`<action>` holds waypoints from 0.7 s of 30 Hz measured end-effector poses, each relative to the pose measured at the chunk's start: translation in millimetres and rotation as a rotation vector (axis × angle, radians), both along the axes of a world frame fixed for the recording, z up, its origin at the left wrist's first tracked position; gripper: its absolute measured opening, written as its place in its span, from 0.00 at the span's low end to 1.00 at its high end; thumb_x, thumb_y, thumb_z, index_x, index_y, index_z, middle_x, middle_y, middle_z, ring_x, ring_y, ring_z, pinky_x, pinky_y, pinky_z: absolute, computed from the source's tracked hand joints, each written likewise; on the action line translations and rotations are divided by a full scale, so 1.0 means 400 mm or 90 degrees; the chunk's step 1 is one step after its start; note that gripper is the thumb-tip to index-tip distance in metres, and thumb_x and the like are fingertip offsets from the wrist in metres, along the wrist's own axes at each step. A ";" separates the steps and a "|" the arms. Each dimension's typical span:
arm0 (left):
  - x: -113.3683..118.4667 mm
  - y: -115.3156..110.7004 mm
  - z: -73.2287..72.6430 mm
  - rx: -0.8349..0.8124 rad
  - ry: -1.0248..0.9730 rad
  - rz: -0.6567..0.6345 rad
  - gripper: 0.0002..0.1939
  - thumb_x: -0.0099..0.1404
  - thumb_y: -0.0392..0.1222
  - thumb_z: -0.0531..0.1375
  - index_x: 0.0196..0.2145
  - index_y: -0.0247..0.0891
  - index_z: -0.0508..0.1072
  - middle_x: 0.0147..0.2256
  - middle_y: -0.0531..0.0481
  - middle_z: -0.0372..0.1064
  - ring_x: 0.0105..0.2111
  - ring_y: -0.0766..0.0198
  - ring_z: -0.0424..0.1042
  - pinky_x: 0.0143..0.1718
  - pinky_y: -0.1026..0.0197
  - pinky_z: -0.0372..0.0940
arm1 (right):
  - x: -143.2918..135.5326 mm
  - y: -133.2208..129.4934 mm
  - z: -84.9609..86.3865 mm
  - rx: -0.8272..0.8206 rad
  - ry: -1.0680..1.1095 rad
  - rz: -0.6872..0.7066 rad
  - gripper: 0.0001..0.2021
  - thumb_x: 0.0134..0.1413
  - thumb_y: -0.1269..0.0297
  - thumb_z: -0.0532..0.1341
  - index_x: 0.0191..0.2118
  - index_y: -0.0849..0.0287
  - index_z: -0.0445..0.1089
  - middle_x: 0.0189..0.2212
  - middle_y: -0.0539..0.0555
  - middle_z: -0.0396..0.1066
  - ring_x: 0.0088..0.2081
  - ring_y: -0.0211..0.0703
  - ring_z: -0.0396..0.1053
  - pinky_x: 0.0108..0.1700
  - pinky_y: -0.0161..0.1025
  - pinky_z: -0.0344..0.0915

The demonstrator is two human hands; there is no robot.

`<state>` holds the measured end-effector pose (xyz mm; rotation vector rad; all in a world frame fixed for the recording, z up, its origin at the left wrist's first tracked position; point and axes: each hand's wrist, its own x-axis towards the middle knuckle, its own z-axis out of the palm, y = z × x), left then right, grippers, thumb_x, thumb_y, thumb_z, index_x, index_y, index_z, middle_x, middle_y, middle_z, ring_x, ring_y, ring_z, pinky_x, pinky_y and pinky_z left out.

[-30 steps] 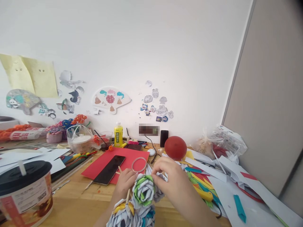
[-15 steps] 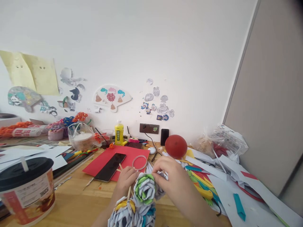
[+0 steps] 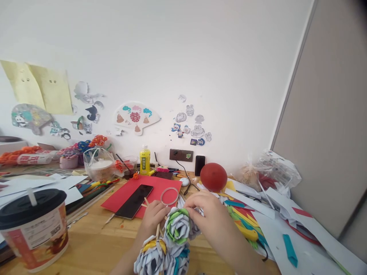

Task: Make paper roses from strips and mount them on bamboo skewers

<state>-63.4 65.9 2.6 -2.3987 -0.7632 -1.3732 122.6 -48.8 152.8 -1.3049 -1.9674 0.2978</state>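
Paper roses fill the space between my hands at the bottom middle. A green-and-white paper rose [image 3: 178,226] sits uppermost, with a yellow-edged paper rose [image 3: 150,255] and a blue-edged one [image 3: 184,260] below it. My left hand [image 3: 156,214] is closed around thin wooden sticks [image 3: 158,231] behind the roses; its fingertips are partly hidden. Thumb and fingers of my right hand [image 3: 205,210] pinch the right edge of the green-and-white rose. Another pale paper rose [image 3: 194,229] shows partly beneath that hand.
Beyond my hands lie a red sheet [image 3: 117,194], a dark phone [image 3: 134,201] and a tape ring [image 3: 169,196]. A lidded cup [image 3: 34,233] stands at left. A red balloon [image 3: 213,177], paper scraps [image 3: 272,229] and a yellow glue gun [image 3: 247,232] are at right.
The roses have shifted slightly to the right and tilted a little. Both hands keep nearly the same place and grip. The whole view has moved slightly.
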 end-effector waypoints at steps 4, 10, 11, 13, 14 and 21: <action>0.005 -0.015 0.006 -0.025 -0.009 0.014 0.19 0.69 0.45 0.45 0.34 0.36 0.73 0.27 0.45 0.71 0.31 0.58 0.65 0.32 0.57 0.62 | -0.002 0.002 -0.006 0.022 -0.024 0.005 0.09 0.50 0.78 0.58 0.25 0.58 0.70 0.29 0.51 0.72 0.35 0.42 0.66 0.39 0.38 0.58; 0.012 -0.033 0.021 -0.054 -0.007 0.020 0.19 0.68 0.47 0.46 0.32 0.38 0.73 0.25 0.47 0.69 0.28 0.59 0.63 0.31 0.58 0.61 | 0.006 -0.002 0.000 0.007 0.016 -0.007 0.08 0.46 0.79 0.60 0.24 0.58 0.67 0.30 0.50 0.70 0.37 0.43 0.64 0.39 0.38 0.58; 0.012 -0.035 0.023 -0.054 -0.006 0.020 0.19 0.69 0.46 0.45 0.33 0.37 0.73 0.25 0.47 0.69 0.29 0.59 0.63 0.31 0.58 0.61 | 0.006 -0.003 0.002 -0.001 0.006 -0.005 0.09 0.47 0.79 0.59 0.23 0.58 0.67 0.30 0.50 0.70 0.37 0.43 0.64 0.39 0.38 0.58; 0.011 -0.036 0.024 -0.054 -0.006 0.020 0.20 0.69 0.47 0.44 0.34 0.37 0.73 0.26 0.46 0.70 0.30 0.58 0.64 0.32 0.57 0.61 | 0.003 -0.005 0.004 -0.011 -0.024 -0.009 0.09 0.49 0.79 0.58 0.24 0.59 0.67 0.30 0.50 0.70 0.37 0.43 0.64 0.39 0.38 0.58; 0.010 -0.036 0.024 -0.055 -0.006 0.021 0.21 0.69 0.47 0.44 0.34 0.36 0.73 0.27 0.45 0.70 0.30 0.58 0.64 0.32 0.57 0.61 | 0.001 -0.005 0.004 -0.010 -0.037 -0.013 0.09 0.50 0.79 0.58 0.24 0.59 0.67 0.30 0.51 0.70 0.37 0.43 0.63 0.39 0.38 0.58; 0.013 -0.036 0.025 -0.045 0.006 0.015 0.20 0.69 0.46 0.44 0.33 0.36 0.73 0.25 0.47 0.69 0.29 0.59 0.63 0.31 0.58 0.60 | 0.011 -0.005 0.002 0.046 -0.063 0.007 0.07 0.53 0.76 0.58 0.27 0.59 0.68 0.31 0.51 0.71 0.37 0.43 0.64 0.40 0.40 0.58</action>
